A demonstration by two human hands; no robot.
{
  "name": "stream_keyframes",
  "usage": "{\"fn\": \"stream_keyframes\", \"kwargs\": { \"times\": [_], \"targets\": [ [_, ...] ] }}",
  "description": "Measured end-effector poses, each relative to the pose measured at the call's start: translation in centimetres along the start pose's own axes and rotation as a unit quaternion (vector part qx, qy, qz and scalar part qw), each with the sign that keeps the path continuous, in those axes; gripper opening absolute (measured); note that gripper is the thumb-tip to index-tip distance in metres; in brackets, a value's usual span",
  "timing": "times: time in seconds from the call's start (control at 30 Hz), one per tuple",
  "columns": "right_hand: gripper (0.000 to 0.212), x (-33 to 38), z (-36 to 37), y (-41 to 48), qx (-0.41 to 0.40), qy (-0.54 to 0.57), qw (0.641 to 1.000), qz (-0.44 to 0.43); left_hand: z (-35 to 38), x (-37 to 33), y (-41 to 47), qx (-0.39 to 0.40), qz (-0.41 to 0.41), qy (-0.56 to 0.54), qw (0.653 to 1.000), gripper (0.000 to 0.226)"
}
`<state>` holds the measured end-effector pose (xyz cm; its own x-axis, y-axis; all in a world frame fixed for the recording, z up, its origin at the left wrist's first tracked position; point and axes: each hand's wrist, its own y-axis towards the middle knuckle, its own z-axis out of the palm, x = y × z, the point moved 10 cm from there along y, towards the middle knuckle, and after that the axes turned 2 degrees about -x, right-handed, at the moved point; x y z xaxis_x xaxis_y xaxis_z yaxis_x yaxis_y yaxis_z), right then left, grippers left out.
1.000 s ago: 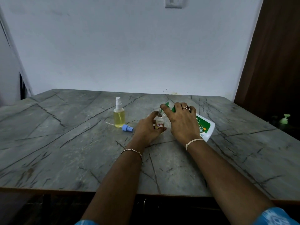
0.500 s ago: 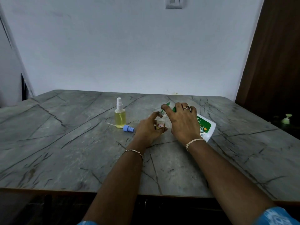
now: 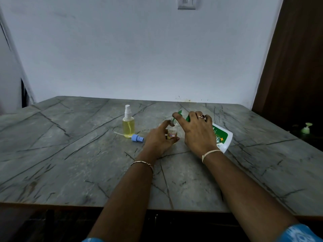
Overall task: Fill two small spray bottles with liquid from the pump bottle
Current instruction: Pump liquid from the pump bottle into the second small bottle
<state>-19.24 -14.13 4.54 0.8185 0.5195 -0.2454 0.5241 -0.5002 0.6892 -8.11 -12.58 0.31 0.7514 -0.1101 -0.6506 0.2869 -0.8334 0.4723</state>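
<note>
On the grey veined tabletop [image 3: 70, 154], the white pump bottle [image 3: 222, 137] with a green label lies tipped toward the left, its green nozzle meeting the mouth of the small open bottle [image 3: 171, 132]. The right hand [image 3: 195, 131] grips the pump bottle from above, fingers curled over its top, while the left hand [image 3: 158, 138] pinches the small open bottle between thumb and fingers, holding it upright. Well left of them stands a capped spray bottle [image 3: 128, 125] holding yellow liquid, with a blue spray head [image 3: 137, 138] lying just beside its base.
</note>
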Motion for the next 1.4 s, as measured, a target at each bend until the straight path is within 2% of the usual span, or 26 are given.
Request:
{"fn": "stream_keyframes", "kwargs": {
  "times": [0.13, 0.3, 0.57, 0.73, 1.4],
  "targets": [
    [0.069, 0.15, -0.09, 0.22, -0.009, 0.005, 1.000, 0.004, 0.07, 0.12, 0.04, 0.004, -0.004, 0.000, 1.000, 0.061],
    [0.069, 0.30, -0.14, 0.36, -0.006, 0.009, 1.000, 0.006, 0.13, 0.30, 0.12, 0.005, -0.004, -0.001, 1.000, 0.062],
    [0.090, -0.12, -0.08, -0.05, -0.003, -0.005, 1.000, -0.013, 0.06, 0.22, -0.04, 0.008, -0.013, -0.020, 1.000, 0.064],
    [0.075, -0.07, 0.20, 0.15, 0.016, 0.003, 1.000, -0.002, 0.24, 0.36, 0.02, 0.011, -0.013, -0.015, 1.000, 0.065],
    [0.075, 0.22, 0.51, 0.41, 0.008, -0.002, 1.000, -0.001, 0.14, 0.30, 0.09, 0.007, -0.008, -0.005, 1.000, 0.065]
  ]
}}
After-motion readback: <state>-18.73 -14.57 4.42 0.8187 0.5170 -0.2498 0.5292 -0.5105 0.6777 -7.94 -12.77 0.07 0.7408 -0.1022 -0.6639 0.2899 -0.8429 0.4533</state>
